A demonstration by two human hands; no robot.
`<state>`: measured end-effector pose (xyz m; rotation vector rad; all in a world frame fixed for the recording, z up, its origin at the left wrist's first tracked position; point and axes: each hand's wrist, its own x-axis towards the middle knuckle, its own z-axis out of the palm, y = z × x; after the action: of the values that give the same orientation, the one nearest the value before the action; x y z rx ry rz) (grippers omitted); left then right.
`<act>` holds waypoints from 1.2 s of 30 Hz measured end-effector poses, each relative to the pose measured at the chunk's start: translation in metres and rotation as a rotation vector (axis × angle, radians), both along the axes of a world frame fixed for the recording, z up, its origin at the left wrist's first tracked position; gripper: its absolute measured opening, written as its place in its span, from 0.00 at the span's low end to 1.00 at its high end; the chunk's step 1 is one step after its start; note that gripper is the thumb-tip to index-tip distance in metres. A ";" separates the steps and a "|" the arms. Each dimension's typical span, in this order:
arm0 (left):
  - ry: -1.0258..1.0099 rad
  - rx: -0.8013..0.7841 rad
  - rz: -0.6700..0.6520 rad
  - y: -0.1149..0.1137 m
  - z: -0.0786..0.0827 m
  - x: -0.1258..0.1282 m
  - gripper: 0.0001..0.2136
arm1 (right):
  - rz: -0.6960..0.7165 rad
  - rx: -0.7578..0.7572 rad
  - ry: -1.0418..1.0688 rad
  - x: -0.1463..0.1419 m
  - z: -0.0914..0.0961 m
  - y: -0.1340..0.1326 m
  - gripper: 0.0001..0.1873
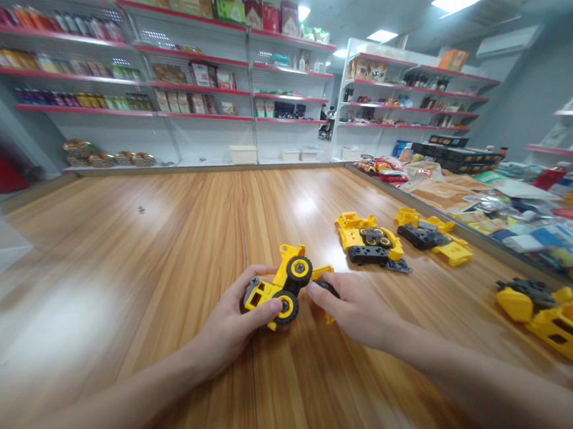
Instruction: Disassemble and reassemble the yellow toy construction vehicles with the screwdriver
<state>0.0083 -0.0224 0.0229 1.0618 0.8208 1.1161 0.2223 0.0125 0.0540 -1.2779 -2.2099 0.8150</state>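
On the desk [165, 244], left grip [231, 326] clasped the yellow toy truck [284, 284]; right grip [353, 309] pinched a black part [329, 287] beside it.

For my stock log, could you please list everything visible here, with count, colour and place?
toy truck: one, yellow with black wheels, table centre, in left hand
black part: one, black, under right fingers beside the truck
toy vehicle pieces: three groups, yellow and black, table's right side
small dark bit: one, dark, table's far left
table: one, wood brown, foreground
shelves: several, white with red edges, back walls, stocked
packaged goods: many, mixed colours, beyond table's right edge
left hand: one, bare, gripping the truck
right hand: one, bare, on the black part
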 end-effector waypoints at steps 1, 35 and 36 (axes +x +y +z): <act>0.004 0.001 0.000 0.000 0.000 0.000 0.19 | 0.004 -0.027 0.014 0.000 -0.001 0.001 0.22; 0.272 0.174 0.185 0.000 0.000 -0.005 0.23 | -0.243 0.244 0.031 0.014 0.000 0.019 0.09; 0.306 0.198 0.143 -0.002 0.002 -0.005 0.23 | -0.252 0.240 -0.013 0.014 -0.001 0.020 0.08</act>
<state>0.0036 -0.0240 0.0244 1.3791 1.0573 1.1894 0.2362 0.0326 0.0531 -1.4042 -2.0293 0.4330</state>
